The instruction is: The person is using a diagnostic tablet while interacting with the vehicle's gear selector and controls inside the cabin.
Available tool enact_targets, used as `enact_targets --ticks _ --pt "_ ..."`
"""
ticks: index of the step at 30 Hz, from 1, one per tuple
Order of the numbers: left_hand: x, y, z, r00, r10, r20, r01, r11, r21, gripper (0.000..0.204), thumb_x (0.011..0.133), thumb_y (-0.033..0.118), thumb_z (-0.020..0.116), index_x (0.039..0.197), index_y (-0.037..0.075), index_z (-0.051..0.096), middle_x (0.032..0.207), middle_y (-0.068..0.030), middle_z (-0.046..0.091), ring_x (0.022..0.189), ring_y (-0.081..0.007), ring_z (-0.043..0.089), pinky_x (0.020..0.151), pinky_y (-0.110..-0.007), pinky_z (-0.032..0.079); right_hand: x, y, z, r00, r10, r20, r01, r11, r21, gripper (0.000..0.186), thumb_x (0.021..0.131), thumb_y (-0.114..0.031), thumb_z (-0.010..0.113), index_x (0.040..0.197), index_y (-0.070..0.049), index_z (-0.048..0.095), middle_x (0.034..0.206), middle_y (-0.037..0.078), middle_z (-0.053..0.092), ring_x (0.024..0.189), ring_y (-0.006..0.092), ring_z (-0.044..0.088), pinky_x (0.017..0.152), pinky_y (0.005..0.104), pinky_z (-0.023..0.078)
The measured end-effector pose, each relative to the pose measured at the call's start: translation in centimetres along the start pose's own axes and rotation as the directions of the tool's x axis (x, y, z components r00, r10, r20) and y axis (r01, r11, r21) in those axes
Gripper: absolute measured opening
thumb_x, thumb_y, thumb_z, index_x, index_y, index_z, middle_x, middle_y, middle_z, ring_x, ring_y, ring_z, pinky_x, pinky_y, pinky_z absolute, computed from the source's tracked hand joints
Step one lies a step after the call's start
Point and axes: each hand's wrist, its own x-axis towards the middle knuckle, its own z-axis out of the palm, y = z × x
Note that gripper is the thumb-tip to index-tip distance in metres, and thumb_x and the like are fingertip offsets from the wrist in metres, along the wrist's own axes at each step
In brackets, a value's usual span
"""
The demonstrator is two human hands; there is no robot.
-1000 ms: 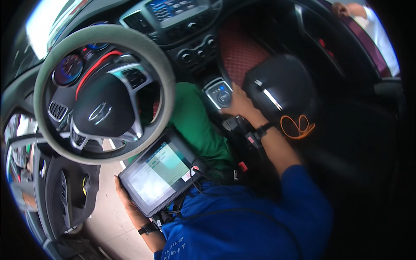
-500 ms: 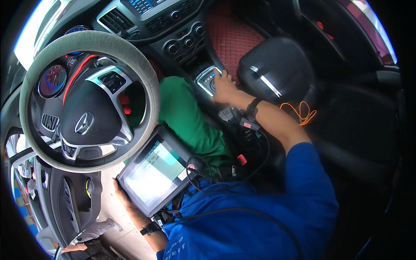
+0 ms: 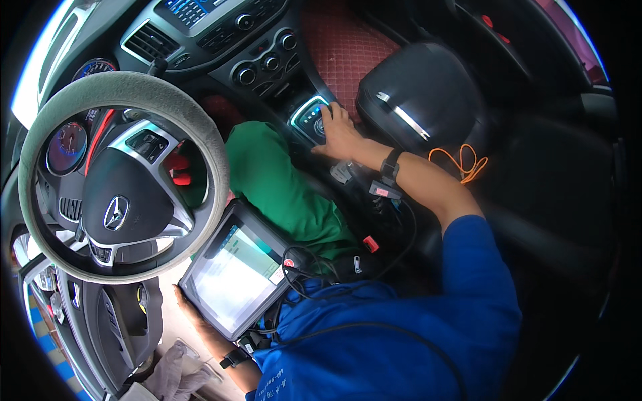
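A black-framed tablet (image 3: 237, 281) with a bright screen lies tilted over my lap. My left hand (image 3: 190, 307) grips its left edge; the fingers go underneath, out of sight. On the centre console is a lit gear selector panel (image 3: 307, 115) with a round knob. My right hand (image 3: 341, 136) rests over its right side, thumb and fingers spread and holding nothing. Cables (image 3: 301, 284) run from the tablet's right side across my blue shirt. A small labelled connector box (image 3: 384, 191) on a black cord sits below my right wrist.
The grey-covered steering wheel (image 3: 221, 167) stands in front at left. A black padded case or seat part (image 3: 428, 93) with a silver strip is at right, beside an orange looped cord (image 3: 471, 167). The left door (image 3: 117, 321) is open, with a person's light clothing (image 3: 177, 371) outside.
My right thumb has spread away from the fingers at the selector panel. The view has turned slightly. Outside the door, the other person has shifted. My left hand stays on the tablet.
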Motion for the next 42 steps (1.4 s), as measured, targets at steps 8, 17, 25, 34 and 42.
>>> enact_targets --ticks 8,17,25,34,42 --pt "2.8 -3.1 -3.0 0.979 0.172 -0.108 -0.147 0.966 0.213 0.062 0.108 0.042 0.043 0.147 -0.006 0.046 0.146 -0.0176 0.052 0.133 -0.024 0.049 0.117 -0.036 0.033 0.0 0.0 -1.0 0.997 0.007 0.081 0.0 0.996 -0.087 0.11 0.073 -0.039 0.087 0.15 0.007 0.023 0.148 0.03 0.03 0.135 0.0488 0.037 0.109 0.0538 0.045" --pt "-0.1 -0.2 0.0 0.999 0.042 -0.029 -0.039 0.995 0.097 0.067 0.105 0.052 0.044 0.137 -0.006 0.055 0.131 -0.0175 0.06 0.115 -0.0241 0.061 0.103 -0.035 0.047 3.6 1.0 -5.9 0.937 -0.287 0.198 0.32 0.934 -0.161 0.084 0.08 -0.043 0.079 0.144 0.0 0.045 0.143 0.021 0.046 0.13 0.0416 0.047 0.11 0.0495 0.042" --pt "1.4 -2.1 -1.5 0.981 0.144 -0.129 -0.125 0.982 0.143 0.062 0.108 0.045 0.042 0.141 -0.005 0.053 0.136 -0.016 0.059 0.123 -0.0239 0.056 0.11 -0.036 0.04 7.5 -4.7 -1.0 0.905 -0.336 0.26 0.423 0.773 -0.473 0.064 0.078 -0.044 0.079 0.123 -0.001 0.062 0.125 0.016 0.061 0.119 0.0345 0.056 0.099 0.0466 0.046" --pt "-0.7 0.2 0.1 0.992 -0.08 0.102 0.087 0.994 -0.063 0.063 0.107 0.048 0.043 0.139 -0.005 0.054 0.133 -0.015 0.059 0.12 -0.0242 0.057 0.107 -0.035 0.041 7.9 -3.0 1.1 0.879 -0.468 0.087 0.466 0.806 -0.365 0.032 0.092 -0.029 0.065 0.115 -0.008 0.068 0.104 0.013 0.066 0.103 0.0319 0.062 0.093 0.0453 0.048" --pt "0.1 -0.6 -0.4 0.997 0.019 -0.079 -0.013 0.998 0.065 0.065 0.107 0.046 0.044 0.145 -0.007 0.048 0.145 -0.0173 0.053 0.131 -0.025 0.051 0.114 -0.035 0.036 9.8 -2.9 0.7 0.847 -0.395 -0.356 0.428 0.904 0.015 0.016 0.091 -0.011 0.059 0.103 -0.006 0.067 0.096 0.014 0.069 0.1 0.0349 0.065 0.089 0.0453 0.053"
